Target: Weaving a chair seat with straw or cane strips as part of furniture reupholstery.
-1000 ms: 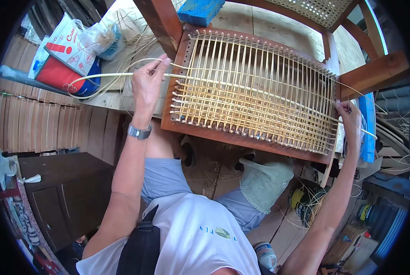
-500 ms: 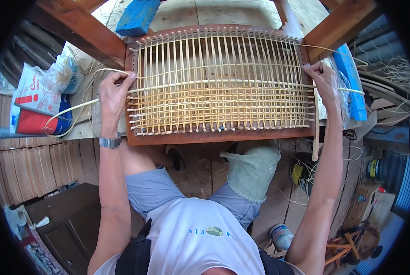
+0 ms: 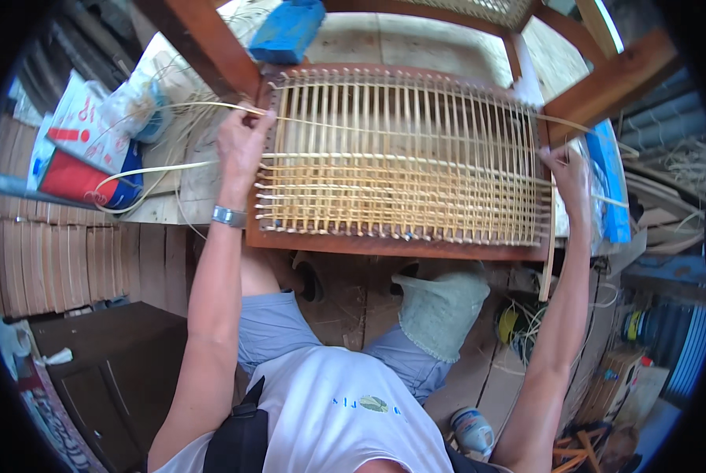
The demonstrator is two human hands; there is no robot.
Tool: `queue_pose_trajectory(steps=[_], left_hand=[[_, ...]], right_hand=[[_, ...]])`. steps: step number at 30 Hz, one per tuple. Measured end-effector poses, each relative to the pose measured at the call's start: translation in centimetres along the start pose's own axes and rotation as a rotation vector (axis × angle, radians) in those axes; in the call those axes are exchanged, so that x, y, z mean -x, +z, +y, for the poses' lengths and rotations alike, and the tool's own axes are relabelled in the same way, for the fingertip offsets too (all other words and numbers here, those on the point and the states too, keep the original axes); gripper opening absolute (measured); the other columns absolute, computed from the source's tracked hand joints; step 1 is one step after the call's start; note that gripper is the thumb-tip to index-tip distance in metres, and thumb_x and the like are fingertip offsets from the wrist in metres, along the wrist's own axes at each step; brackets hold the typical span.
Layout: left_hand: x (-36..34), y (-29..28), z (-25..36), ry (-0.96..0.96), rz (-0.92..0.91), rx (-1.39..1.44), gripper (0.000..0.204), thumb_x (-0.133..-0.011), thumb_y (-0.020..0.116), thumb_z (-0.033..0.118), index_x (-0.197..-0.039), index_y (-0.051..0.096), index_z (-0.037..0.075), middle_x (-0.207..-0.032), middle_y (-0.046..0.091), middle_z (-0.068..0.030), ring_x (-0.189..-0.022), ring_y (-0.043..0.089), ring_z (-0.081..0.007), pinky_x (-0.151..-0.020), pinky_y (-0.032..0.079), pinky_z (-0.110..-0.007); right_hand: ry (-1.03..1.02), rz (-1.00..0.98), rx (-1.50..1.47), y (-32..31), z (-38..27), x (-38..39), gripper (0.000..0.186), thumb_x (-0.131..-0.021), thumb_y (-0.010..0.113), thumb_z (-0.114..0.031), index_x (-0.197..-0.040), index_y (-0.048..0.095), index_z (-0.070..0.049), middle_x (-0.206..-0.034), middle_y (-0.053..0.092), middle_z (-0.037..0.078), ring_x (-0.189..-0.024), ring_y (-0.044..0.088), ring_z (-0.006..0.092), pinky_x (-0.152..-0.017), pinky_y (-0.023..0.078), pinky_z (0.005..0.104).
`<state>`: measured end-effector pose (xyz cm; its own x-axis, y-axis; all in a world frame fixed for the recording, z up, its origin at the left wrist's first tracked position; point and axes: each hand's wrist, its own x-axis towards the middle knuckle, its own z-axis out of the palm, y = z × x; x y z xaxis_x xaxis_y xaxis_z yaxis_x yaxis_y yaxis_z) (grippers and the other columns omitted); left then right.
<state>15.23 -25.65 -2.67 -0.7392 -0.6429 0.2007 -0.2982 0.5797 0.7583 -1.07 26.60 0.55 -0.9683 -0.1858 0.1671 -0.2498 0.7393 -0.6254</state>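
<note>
A red-brown wooden chair seat frame [image 3: 384,246] lies in front of me, strung with pale cane strips [image 3: 400,158] woven into a lattice. My left hand [image 3: 241,146] is at the frame's left edge, pinching a long cane strand [image 3: 156,167] that loops out to the left. My right hand [image 3: 567,175] grips the other end of a strand at the frame's right edge. A watch is on my left wrist. The lower rows of the lattice are woven densely; the upper part holds mostly upright strands.
A blue block [image 3: 288,30] rests on the chair's wooden rail above. Plastic bags and a red-and-blue packet [image 3: 85,154] lie at the left on wooden boards. A grey cloth [image 3: 439,307] sits under the frame. Cane coils and clutter [image 3: 526,331] fill the floor at the right.
The view has tilted and shifted, so the frame now sits more level and central. Both hands stay at the frame's left and right edges, holding the strand.
</note>
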Motion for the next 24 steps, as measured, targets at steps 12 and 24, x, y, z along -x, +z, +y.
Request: queue_pose_trajectory(steps=[12, 24], left_hand=[[1.5, 0.4, 0.5, -0.021, 0.112, 0.225, 0.023, -0.083, 0.075, 0.020, -0.076, 0.065, 0.001, -0.071, 0.065, -0.0133, -0.066, 0.065, -0.0292, -0.064, 0.049, -0.041], [1.3, -0.4, -0.3, 0.080, 0.198, 0.227, 0.016, -0.085, 0.071, 0.013, -0.087, 0.065, -0.002, -0.088, 0.061, -0.0205, -0.089, 0.060, -0.0405, -0.081, 0.046, -0.049]], right_hand=[[-0.309, -0.283, 0.105, 12.1, -19.0, 9.9, 0.018, -0.095, 0.066, -0.020, -0.102, 0.064, -0.004, -0.105, 0.063, 0.014, -0.095, 0.060, 0.0289, -0.083, 0.049, 0.0412], [-0.005, -0.393, -0.155, 19.7, -34.3, -9.8, 0.097, -0.082, 0.065, -0.070, -0.139, 0.051, 0.007, -0.115, 0.067, 0.020, -0.113, 0.065, 0.0262, -0.102, 0.047, 0.0439]])
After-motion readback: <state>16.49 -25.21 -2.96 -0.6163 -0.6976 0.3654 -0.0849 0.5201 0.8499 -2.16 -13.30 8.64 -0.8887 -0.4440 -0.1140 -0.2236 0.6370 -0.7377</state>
